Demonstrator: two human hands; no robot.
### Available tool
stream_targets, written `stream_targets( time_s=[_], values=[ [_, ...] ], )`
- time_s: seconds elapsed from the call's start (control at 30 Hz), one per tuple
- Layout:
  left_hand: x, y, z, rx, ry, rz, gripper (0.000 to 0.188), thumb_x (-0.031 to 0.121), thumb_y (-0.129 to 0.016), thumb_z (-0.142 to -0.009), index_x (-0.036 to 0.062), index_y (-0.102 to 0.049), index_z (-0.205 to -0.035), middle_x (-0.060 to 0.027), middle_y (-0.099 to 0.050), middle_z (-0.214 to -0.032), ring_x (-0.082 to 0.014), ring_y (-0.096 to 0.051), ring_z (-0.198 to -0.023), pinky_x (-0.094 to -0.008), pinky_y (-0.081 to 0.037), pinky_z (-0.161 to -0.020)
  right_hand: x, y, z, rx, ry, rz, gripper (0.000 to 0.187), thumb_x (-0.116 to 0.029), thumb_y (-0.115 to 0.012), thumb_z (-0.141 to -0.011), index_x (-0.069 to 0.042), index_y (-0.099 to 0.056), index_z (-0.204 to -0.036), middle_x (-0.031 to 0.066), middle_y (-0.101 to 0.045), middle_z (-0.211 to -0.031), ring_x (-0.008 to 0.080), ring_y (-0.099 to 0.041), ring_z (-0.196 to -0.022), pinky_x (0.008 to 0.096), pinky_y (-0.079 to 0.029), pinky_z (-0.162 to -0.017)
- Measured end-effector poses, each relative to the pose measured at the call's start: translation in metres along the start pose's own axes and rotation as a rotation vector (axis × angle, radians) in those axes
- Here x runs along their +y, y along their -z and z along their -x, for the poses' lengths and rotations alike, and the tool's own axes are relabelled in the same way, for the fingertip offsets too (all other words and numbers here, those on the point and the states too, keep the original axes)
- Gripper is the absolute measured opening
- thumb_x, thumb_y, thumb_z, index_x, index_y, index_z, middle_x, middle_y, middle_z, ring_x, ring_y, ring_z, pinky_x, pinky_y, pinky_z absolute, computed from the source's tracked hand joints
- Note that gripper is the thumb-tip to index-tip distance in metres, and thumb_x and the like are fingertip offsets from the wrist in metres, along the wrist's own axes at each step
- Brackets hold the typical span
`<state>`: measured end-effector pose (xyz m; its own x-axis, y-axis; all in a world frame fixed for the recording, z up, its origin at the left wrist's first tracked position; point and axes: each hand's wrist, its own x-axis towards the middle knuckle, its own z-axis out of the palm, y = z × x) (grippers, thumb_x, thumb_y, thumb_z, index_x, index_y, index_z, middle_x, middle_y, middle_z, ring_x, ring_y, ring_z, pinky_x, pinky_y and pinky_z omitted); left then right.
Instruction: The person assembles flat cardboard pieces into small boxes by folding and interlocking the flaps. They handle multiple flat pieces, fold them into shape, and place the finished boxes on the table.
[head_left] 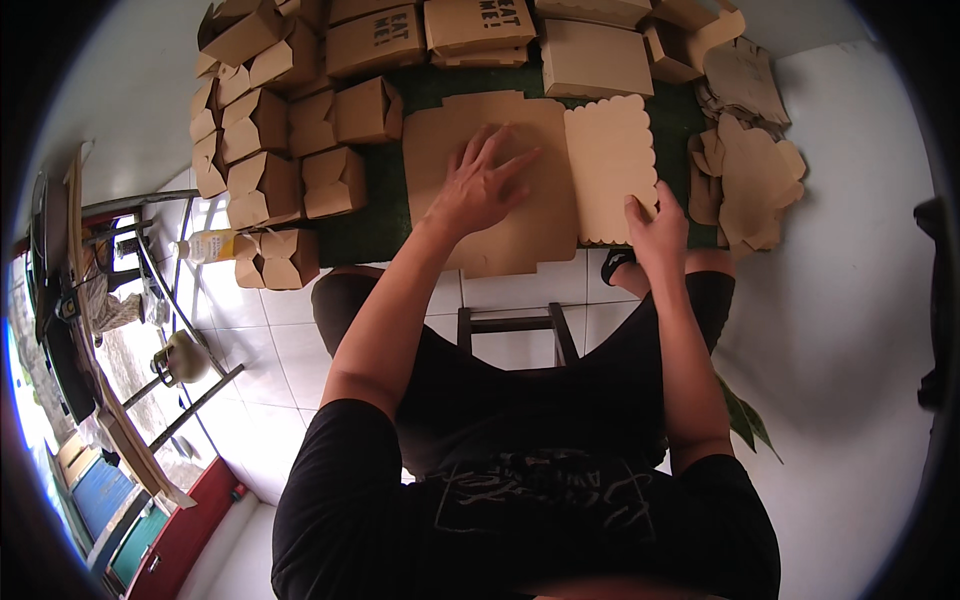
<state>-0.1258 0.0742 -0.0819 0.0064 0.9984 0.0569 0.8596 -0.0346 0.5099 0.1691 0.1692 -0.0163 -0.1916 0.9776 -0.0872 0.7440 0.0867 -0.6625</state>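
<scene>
A flat brown cardboard box blank [500, 235] lies in front of me on a dark green table surface, its lower tabs reaching past the near edge. My left hand [480, 185] rests on its large panel with the fingers spread. At the right, a panel with a scalloped edge [608, 150] adjoins the large one. My right hand [660, 230] grips this panel by its lower right edge, the thumb on top and the fingers mostly hidden beneath.
Several folded cardboard boxes [262, 187] crowd the left side. Larger boxes [597, 60] line the back. Flat scalloped blanks [755, 180] are piled at the right. A bottle [208, 247] is at the left edge. Below, a dark stool frame [512, 323] stands on white tiles.
</scene>
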Motion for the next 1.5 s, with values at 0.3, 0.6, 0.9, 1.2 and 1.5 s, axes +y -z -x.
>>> stream_targets(
  time_s=[0.3,0.6,0.9,1.2,1.5],
  values=[
    [-0.011,-0.006,0.001,-0.001,0.019,-0.046,0.08,0.051,-0.085,-0.098,0.0407,-0.056,-0.171,-0.0165,-0.028,-0.187,-0.0438,-0.024,-0.174,-0.0692,-0.024,-0.138,0.07,0.007,-0.032,-0.199,-0.393,-0.412,0.056,-0.012,-0.085,-0.1,0.005,-0.064,-0.149,0.0172,-0.085,-0.126,0.0215,-0.082,-0.112,0.0365,-0.061,-0.098],
    [-0.009,-0.01,0.007,-0.077,0.09,-0.167,0.092,0.071,-0.078,-0.097,0.0487,-0.04,-0.178,-0.0157,-0.012,-0.194,-0.045,-0.012,-0.178,-0.0748,-0.016,-0.138,0.063,0.029,-0.029,-0.289,-0.653,-0.626,0.044,-0.026,-0.083,-0.107,-0.004,-0.07,-0.144,0.0053,-0.08,-0.133,0.0183,-0.074,-0.125,0.04,-0.056,-0.107],
    [-0.013,-0.013,0.006,-0.071,0.085,-0.16,0.093,0.07,-0.078,-0.097,0.0474,-0.039,-0.179,-0.0153,-0.013,-0.194,-0.0446,-0.013,-0.178,-0.0734,-0.017,-0.139,0.07,0.024,-0.016,-0.361,-0.81,-1.549,0.07,-0.064,-0.052,-0.117,-0.006,-0.063,-0.156,0.0102,-0.072,-0.148,0.0318,-0.068,-0.137,0.0548,-0.05,-0.12],
    [-0.015,-0.013,0.006,-0.033,0.095,-0.161,0.093,0.069,-0.077,-0.099,0.0461,-0.038,-0.18,-0.015,-0.013,-0.194,-0.0446,-0.014,-0.178,-0.0717,-0.019,-0.139,0.027,-0.015,0.047,-0.199,-0.658,-1.448,0.076,-0.064,-0.055,-0.115,-0.016,-0.045,-0.172,0.0106,-0.053,-0.173,0.0334,-0.048,-0.161,0.0617,-0.031,-0.134],
    [-0.015,-0.015,0.004,-0.031,0.097,-0.158,0.092,0.069,-0.077,-0.099,0.046,-0.038,-0.18,-0.0171,-0.012,-0.193,-0.0469,-0.012,-0.177,-0.0732,-0.018,-0.138,0.038,-0.076,0.064,-0.173,-0.515,-1.126,0.023,-0.017,-0.081,-0.11,-0.01,-0.075,-0.131,0.0009,-0.078,-0.129,0.0149,-0.072,-0.122,0.0388,-0.057,-0.105]
  ],
)
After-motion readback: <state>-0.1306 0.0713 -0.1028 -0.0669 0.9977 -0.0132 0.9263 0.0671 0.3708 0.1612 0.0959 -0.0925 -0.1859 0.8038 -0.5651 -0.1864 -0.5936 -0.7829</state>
